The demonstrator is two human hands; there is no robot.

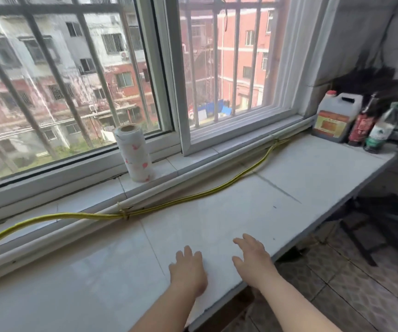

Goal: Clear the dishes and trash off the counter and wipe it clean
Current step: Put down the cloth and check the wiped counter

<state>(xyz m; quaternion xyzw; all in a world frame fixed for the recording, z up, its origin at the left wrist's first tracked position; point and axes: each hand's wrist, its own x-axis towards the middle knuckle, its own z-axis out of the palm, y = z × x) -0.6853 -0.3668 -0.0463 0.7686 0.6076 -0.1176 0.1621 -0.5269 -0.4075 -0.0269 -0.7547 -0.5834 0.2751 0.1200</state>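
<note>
The worktop (73, 295) and yellow hose (37, 215) run off the left edge. Far right, a dark blurred shape (365, 80) overlaps the bottles (382, 130), labels unreadable.

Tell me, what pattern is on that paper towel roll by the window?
The paper towel roll is white with small pink-red motifs; the head view shows it.

Counter (217, 212), centre: white glossy tiles w/ thin grey grout lines. Paper roll (134, 156), mid-left: white w/ pink-red print. Hose (78, 214): yellow. Upper right: jug (334, 118) dark brown, red cap, orange label; red-label bottle (361, 130); green-label bottle (380, 133). Floor (361, 295), lower right: tan mottled tiles.
</note>
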